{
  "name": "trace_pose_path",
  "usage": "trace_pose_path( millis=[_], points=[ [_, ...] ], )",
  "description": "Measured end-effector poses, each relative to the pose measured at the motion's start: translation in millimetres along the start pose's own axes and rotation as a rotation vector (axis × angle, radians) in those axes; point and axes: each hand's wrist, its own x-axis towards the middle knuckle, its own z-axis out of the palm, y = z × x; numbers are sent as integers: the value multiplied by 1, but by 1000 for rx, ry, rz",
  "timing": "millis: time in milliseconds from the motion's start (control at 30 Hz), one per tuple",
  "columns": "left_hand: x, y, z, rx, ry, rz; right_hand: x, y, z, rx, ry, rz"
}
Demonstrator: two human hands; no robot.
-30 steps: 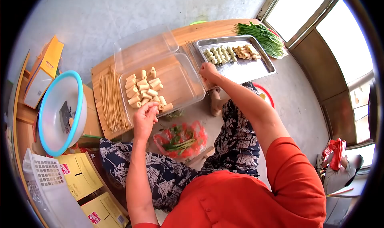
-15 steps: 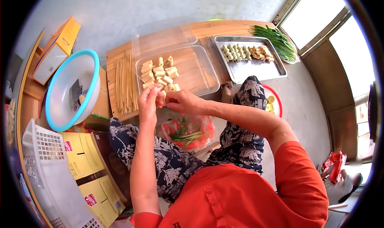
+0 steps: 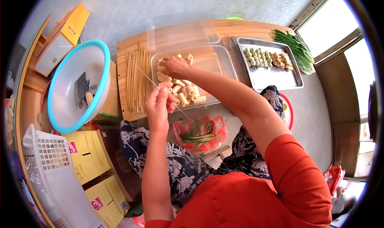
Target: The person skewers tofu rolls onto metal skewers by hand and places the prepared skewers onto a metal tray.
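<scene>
My left hand (image 3: 158, 105) pinches a thin wooden skewer (image 3: 145, 75), which slants across it from upper left to lower right. Over the clear plastic box (image 3: 224, 64), my right hand (image 3: 175, 67) reaches down among short tan tube-shaped pieces (image 3: 187, 93); its fingertips are partly hidden against them, so what they hold cannot be made out. Many loose skewers (image 3: 137, 82) lie in a bundle left of the box. To the right, a metal tray (image 3: 276, 82) bears skewered green balls (image 3: 257, 57) and skewered tan pieces (image 3: 281, 61).
Green leafy stalks (image 3: 294, 48) lie at the table's right end. A blue-rimmed basin (image 3: 106, 62) and yellow cartons (image 3: 86, 158) are at left. Below the table is a red plastic bag of greens (image 3: 200, 136). A white basket (image 3: 50, 150) stands at lower left.
My right hand has moved from beside my left hand up into the box of tan pieces. The skewer now shows plainly in my left hand. The whole view has shifted.
</scene>
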Motion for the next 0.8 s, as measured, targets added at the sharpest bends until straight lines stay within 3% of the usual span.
trace_pose_path(
  millis=[200, 367, 500, 700, 800],
  points=[
    [3, 4, 11, 20, -37, -13, 25, 10, 17, -247, -104, -53],
    [4, 3, 19, 43, -60, -24, 10, 21, 1, -166, -153, 15],
    [3, 2, 20, 47, -86, -9, -30, 40, -33, -198, -406, 153],
    [3, -3, 20, 95, -109, -19, -88, 107, -47, 584, -138, 296],
    [3, -6, 23, 112, -135, -32, -114, 104, -69, 741, -55, 422]
  ],
)
